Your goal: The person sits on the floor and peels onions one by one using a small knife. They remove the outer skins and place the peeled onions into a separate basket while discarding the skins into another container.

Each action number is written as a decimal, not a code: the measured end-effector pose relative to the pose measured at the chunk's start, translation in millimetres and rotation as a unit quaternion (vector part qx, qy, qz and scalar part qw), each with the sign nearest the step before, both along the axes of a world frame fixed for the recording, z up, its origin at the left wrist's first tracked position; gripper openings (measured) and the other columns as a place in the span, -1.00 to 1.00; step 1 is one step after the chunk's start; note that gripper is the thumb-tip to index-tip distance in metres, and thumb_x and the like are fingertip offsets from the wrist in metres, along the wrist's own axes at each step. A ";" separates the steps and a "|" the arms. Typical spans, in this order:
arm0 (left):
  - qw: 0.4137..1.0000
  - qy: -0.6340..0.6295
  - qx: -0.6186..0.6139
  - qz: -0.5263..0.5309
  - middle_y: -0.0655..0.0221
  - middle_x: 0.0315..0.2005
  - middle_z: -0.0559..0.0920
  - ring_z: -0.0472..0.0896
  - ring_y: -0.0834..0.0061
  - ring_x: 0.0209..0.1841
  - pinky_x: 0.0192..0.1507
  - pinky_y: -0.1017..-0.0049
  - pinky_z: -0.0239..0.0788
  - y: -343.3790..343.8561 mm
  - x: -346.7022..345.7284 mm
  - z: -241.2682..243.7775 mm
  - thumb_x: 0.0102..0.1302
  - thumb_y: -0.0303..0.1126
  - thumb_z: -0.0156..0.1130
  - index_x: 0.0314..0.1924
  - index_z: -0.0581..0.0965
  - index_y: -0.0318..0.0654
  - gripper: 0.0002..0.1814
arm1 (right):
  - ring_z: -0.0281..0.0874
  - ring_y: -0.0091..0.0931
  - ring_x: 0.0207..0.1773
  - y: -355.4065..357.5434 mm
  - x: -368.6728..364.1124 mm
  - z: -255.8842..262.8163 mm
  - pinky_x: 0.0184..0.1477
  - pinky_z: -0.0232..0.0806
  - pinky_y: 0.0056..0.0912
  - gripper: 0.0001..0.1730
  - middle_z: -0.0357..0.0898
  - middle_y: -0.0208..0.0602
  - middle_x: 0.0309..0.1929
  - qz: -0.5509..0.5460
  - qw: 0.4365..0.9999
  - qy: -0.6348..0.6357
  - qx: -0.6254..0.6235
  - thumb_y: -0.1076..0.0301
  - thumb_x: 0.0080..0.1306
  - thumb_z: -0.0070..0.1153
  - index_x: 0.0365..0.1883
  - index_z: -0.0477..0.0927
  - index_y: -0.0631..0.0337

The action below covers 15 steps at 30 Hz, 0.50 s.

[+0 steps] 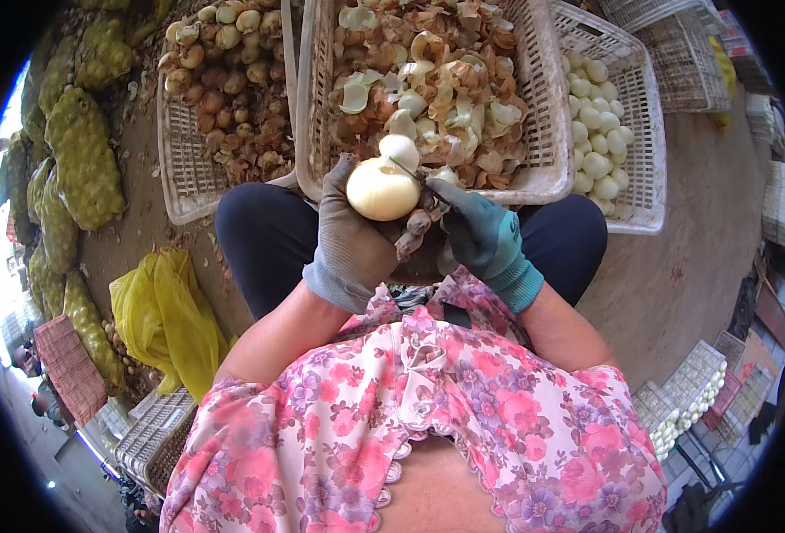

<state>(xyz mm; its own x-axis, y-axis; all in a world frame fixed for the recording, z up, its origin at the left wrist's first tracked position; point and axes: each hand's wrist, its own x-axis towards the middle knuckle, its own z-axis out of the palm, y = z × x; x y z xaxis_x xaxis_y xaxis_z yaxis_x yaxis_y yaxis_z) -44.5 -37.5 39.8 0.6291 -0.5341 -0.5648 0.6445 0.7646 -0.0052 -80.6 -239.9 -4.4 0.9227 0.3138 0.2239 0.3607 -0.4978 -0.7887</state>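
Note:
My left hand [352, 233], in a dirty grey knit glove, cups a pale, mostly peeled onion [382, 193] above my lap. In a teal coated glove, my right hand [484, 230] grips a small knife [404, 167], its handle mostly hidden by the fingers. The thin blade lies at the onion's upper side, where a whitish flap or cut piece [399, 148] stands up. Just beyond both hands is a plastic crate [547, 100] heaped with onion skins [446, 100]. The glove fingertips below the onion look worn and dark.
A crate [186, 160] of unpeeled onions [232, 80] stands to the left, and one [652, 166] of peeled white onions [595, 126] to the right. Filled mesh sacks [83, 160] line the far left. A yellow mesh bag [166, 313] lies near my left elbow, above stacked crates [156, 433].

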 end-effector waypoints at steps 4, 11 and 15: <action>0.996 0.053 0.056 0.046 0.23 -0.24 0.63 0.56 0.21 -0.38 -0.52 0.40 0.35 -11.7 8.9 0.2 0.32 0.20 0.11 0.03 0.50 -0.09 -0.45 | 0.68 -0.26 -0.18 5.6 0.5 -11.8 -0.13 0.50 -0.28 -0.51 0.66 -0.08 -0.15 -0.040 0.992 0.110 0.055 0.38 0.32 0.06 0.24 0.50 0.15; 0.981 -0.129 0.122 -0.083 0.22 -0.09 0.63 0.63 0.34 -0.07 0.01 0.30 0.53 15.0 2.7 -38.2 0.38 0.01 0.21 0.16 0.44 -0.27 -0.45 | 0.65 -0.47 -0.34 5.4 27.9 28.9 -0.25 0.49 -0.40 -0.59 0.65 -0.20 -0.32 -0.073 0.984 0.119 0.108 0.35 0.33 0.18 0.14 0.56 0.22; 0.924 -0.249 0.258 -0.132 0.21 0.02 0.58 0.60 0.40 0.02 0.15 0.37 0.46 4.7 6.4 -11.4 0.39 -0.09 0.26 0.24 0.36 -0.37 -0.39 | 0.65 -0.40 -0.32 14.1 40.4 17.4 -0.24 0.49 -0.38 -0.66 0.66 -0.16 -0.30 -0.032 0.985 0.122 0.120 0.32 0.28 0.28 -0.01 0.61 0.25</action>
<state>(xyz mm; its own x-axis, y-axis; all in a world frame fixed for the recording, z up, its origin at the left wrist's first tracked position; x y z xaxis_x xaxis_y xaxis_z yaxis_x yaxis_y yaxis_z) -38.1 -32.8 28.5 0.7661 -0.4456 -0.4631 0.6330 0.3982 0.6639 -40.1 -225.8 13.0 0.9742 0.2190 0.0544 0.1207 -0.3019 -0.9457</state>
